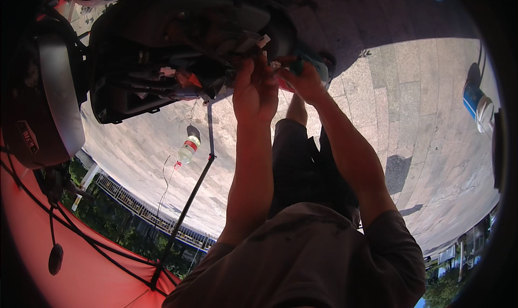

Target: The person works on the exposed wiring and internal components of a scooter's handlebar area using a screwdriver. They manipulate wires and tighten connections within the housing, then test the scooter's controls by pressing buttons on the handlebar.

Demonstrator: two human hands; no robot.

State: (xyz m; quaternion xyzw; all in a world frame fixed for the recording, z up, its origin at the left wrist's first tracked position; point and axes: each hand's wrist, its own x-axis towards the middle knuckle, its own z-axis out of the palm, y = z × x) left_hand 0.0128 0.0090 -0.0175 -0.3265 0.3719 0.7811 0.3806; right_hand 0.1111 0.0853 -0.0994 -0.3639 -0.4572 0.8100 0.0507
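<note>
Black wires point(145, 83) could tear if we pull too hard, because the shade hides them. Our left hand point(256, 89) and right hand point(307, 84) are close together at the shell point(108, 105) — what they grasp, we cannot tell. The shell, before us, looks dark and open — a white plug point(263, 41) is near our left hand.

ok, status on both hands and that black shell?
Left hand and right hand raised, close together at black shell's lower right. Small white piece just above left hand in view. Deep shadow there; grips unclear.
</note>
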